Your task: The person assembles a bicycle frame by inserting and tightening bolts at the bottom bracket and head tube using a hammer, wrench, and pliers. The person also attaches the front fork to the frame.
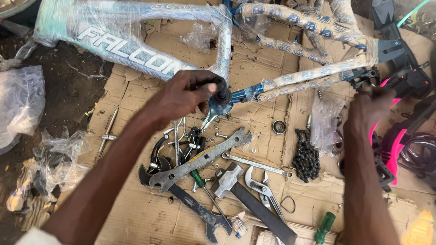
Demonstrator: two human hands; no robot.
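Just below my left hand [181,97] I count three flat wrenches [200,159], one hammer [229,178], one pair of pliers [261,186] and two green-handled screwdrivers [324,227]. Between my hands I see one bearing ring [279,126] and one bundled chain [306,156]. My right hand [372,106] touches the one wrapped bicycle frame [136,50].

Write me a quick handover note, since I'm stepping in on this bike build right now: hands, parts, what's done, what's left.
Left hand grips a black part at the bottom bracket of the plastic-wrapped pale blue bicycle frame.
Right hand holds the frame's rear end by the black sprocket.
Loose black chain, grey flat multi-wrench, hammer and bearing ring lie on the cardboard.
Done: frame laid down.
Left: chain unfitted, wrapping still on.
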